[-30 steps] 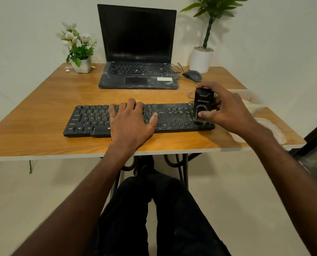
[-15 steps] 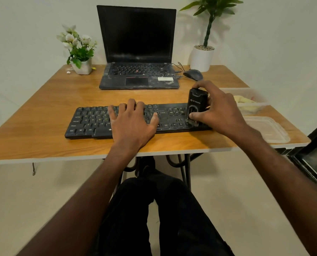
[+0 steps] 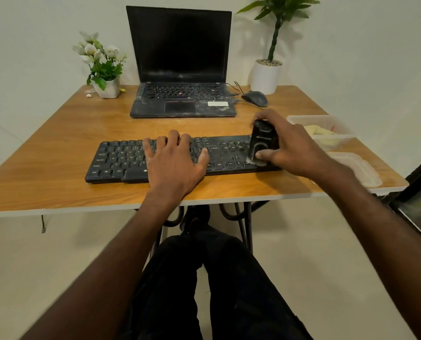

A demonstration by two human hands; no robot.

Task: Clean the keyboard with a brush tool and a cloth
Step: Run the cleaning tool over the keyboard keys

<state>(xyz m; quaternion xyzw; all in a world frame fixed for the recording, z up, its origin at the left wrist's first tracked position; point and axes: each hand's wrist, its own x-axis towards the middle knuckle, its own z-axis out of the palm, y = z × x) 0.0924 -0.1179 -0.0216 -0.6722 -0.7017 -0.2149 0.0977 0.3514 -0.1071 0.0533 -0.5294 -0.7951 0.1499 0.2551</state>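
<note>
Right hand [image 3: 295, 148] grips brush tool [image 3: 263, 141] on keyboard [image 3: 121, 158]; left hand [image 3: 175, 163] flat

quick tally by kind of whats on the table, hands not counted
Keyboards: 1
Laptops: 1
Mice: 1
Brush tools: 1
Potted plants: 2
Plastic containers: 1
Container lids: 1
Total: 8

R hand [image 3: 291, 149] grips brush tool [image 3: 263, 143] on keyboard [image 3: 121, 160]; L hand [image 3: 176, 163] flat on keys.
</note>
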